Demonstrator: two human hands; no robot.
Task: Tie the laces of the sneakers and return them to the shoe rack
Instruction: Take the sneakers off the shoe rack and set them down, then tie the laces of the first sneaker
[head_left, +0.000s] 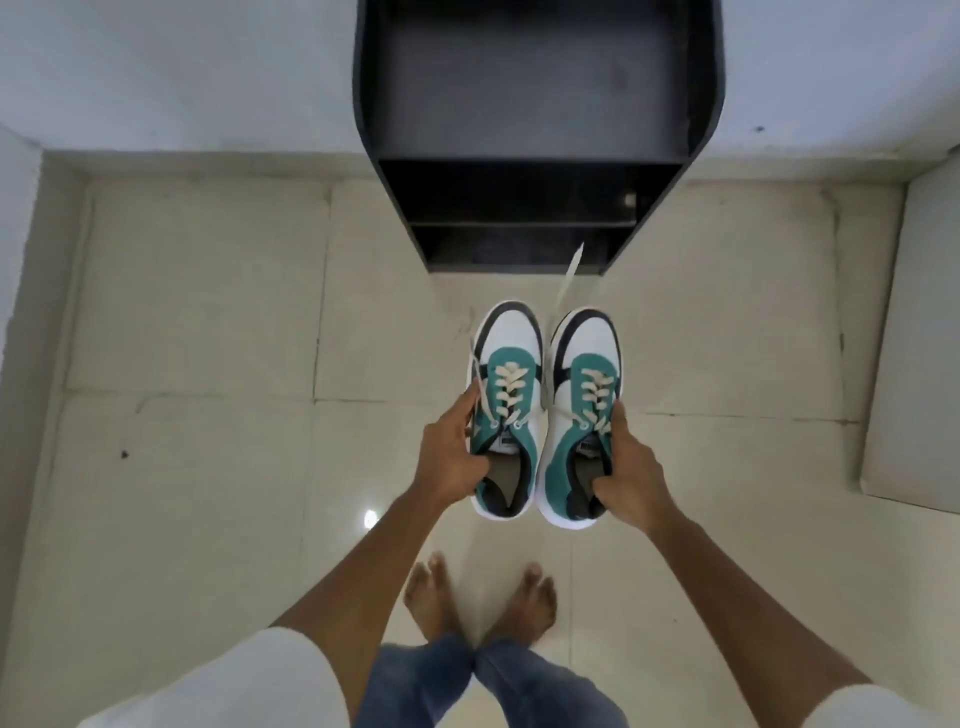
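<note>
Two sneakers, white with teal and navy panels and cream laces, hang side by side in the air with toes pointing away from me. My left hand (451, 457) grips the left sneaker (506, 358) at its collar. My right hand (631, 467) grips the right sneaker (584, 358) the same way. The laces look loose: one end trails up from the right sneaker toward the black shoe rack (535, 93), another hangs by the left sneaker's side. The rack stands just ahead against the white wall, its dark shelves open toward me.
Cream floor tiles (208, 312) spread to both sides. My bare feet (478, 597) stand directly under the sneakers. A white raised ledge (914, 364) runs along the right edge, and the wall base closes the left side.
</note>
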